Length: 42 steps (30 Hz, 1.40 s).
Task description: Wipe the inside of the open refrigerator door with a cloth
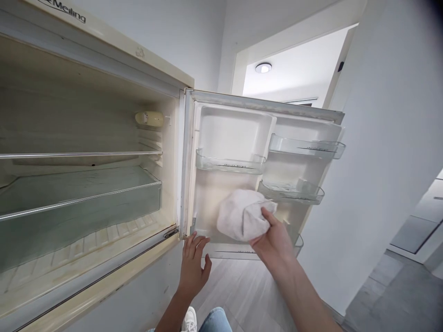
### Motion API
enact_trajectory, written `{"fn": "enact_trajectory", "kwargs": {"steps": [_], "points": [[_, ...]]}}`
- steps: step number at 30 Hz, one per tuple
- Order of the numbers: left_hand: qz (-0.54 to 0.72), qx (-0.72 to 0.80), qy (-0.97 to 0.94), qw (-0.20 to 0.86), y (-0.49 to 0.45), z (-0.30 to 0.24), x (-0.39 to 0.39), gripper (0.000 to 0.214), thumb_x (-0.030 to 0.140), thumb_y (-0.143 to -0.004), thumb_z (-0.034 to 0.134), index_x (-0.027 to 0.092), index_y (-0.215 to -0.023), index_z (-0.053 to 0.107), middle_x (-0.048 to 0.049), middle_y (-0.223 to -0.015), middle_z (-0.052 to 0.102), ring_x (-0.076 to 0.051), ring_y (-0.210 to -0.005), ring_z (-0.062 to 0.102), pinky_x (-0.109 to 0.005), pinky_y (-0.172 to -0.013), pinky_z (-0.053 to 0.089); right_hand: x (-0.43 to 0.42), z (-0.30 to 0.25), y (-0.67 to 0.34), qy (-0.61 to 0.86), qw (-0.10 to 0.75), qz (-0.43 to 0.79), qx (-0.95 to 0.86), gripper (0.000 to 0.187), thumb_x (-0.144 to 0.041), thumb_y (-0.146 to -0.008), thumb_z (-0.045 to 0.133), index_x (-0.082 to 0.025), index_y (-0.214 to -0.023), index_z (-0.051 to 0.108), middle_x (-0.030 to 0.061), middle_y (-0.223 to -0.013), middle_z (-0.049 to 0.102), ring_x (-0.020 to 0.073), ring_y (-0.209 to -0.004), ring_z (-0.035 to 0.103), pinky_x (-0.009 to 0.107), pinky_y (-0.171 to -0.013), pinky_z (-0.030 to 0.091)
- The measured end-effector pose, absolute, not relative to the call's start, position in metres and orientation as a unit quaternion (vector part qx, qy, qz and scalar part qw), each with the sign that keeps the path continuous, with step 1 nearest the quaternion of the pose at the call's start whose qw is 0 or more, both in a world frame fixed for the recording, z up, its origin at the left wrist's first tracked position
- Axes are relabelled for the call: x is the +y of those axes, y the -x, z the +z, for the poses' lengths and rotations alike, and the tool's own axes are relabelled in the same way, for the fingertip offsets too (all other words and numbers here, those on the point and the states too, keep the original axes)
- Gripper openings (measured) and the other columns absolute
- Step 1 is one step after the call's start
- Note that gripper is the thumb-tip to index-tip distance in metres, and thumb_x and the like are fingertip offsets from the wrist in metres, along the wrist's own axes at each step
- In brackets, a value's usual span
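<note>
A crumpled white cloth (244, 216) is bunched in my right hand (275, 237), in front of the inner side of the refrigerator door (224, 193). The thumb lies over the cloth's right edge, and the other fingers are hidden behind it. My left hand (194, 253) is at the door's lower hinge-side corner, fingers apart and slightly bent, holding nothing. Its fingertips are close to the door's bottom edge; whether they touch it I cannot tell. The door stands wide open to the right of the refrigerator (173, 152).
Clear door bins (230, 163) stick out from the door's inner side. Inside the refrigerator are a glass shelf (79, 153), a transparent drawer (86, 212) and a yellowish lamp cover (149, 119). A white wall (377, 152) and a doorway stand behind the door, over grey flooring (238, 290).
</note>
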<state>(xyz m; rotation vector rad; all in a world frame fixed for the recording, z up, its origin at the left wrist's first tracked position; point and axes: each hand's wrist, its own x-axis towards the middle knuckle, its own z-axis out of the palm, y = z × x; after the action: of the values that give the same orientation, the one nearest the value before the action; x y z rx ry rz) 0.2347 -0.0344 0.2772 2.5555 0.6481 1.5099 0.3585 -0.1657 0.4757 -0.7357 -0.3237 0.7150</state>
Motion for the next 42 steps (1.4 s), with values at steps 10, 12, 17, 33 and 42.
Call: {"fn": "enact_trajectory", "kwargs": {"steps": [10,12,17,33,42], "points": [[0.484,0.214,-0.846,0.073,-0.230,0.276,-0.033,0.048,0.007,-0.085,0.045,0.025,-0.129,0.042,-0.0069,-0.126,0.055,-0.026,-0.139,0.029,-0.057,-0.110,0.039,-0.105,0.542,-0.353,0.160,0.910,0.320,-0.207,0.019,-0.015,-0.057,0.046,-0.024,-0.074,0.052,-0.0029,-0.070,0.062,0.0140,-0.078,0.063,0.033,-0.082,0.055],[0.485,0.213,-0.845,0.077,-0.229,0.276,-0.033,0.047,0.007,-0.085,0.044,0.025,-0.128,0.042,-0.0066,-0.126,0.055,-0.026,-0.139,0.028,-0.057,-0.111,0.038,-0.098,0.546,-0.346,0.159,0.908,0.312,-0.230,0.023,-0.014,-0.053,0.046,-0.024,-0.073,0.050,-0.0035,-0.069,0.060,0.0139,-0.073,0.061,0.033,-0.080,0.054],[0.486,0.219,-0.840,0.097,-0.230,0.278,-0.035,0.045,0.008,-0.086,0.044,0.024,-0.127,0.043,-0.0073,-0.125,0.055,-0.026,-0.140,0.028,-0.058,-0.112,0.036,-0.082,0.546,-0.325,0.208,0.890,0.284,-0.289,0.017,-0.018,-0.052,0.045,-0.023,-0.068,0.042,-0.0016,-0.068,0.053,0.0153,-0.065,0.054,0.035,-0.073,0.053],[0.491,0.209,-0.842,0.083,-0.225,0.280,-0.031,0.045,0.008,-0.086,0.045,0.025,-0.127,0.045,-0.0067,-0.123,0.057,-0.027,-0.137,0.033,-0.058,-0.110,0.039,-0.065,0.548,-0.336,0.217,0.852,0.386,-0.278,0.016,-0.010,-0.051,0.044,-0.021,-0.062,0.042,-0.0034,-0.062,0.048,0.0115,-0.058,0.050,0.030,-0.070,0.054],[0.495,0.214,-0.839,0.071,-0.226,0.276,-0.029,0.043,0.010,-0.086,0.047,0.026,-0.127,0.046,-0.0066,-0.122,0.058,-0.028,-0.136,0.035,-0.056,-0.108,0.042,-0.118,0.546,-0.358,0.226,0.894,0.332,-0.196,0.015,-0.005,-0.070,0.051,-0.019,-0.067,0.049,-0.0054,-0.062,0.053,0.0079,-0.060,0.056,0.019,-0.063,0.056]]}}
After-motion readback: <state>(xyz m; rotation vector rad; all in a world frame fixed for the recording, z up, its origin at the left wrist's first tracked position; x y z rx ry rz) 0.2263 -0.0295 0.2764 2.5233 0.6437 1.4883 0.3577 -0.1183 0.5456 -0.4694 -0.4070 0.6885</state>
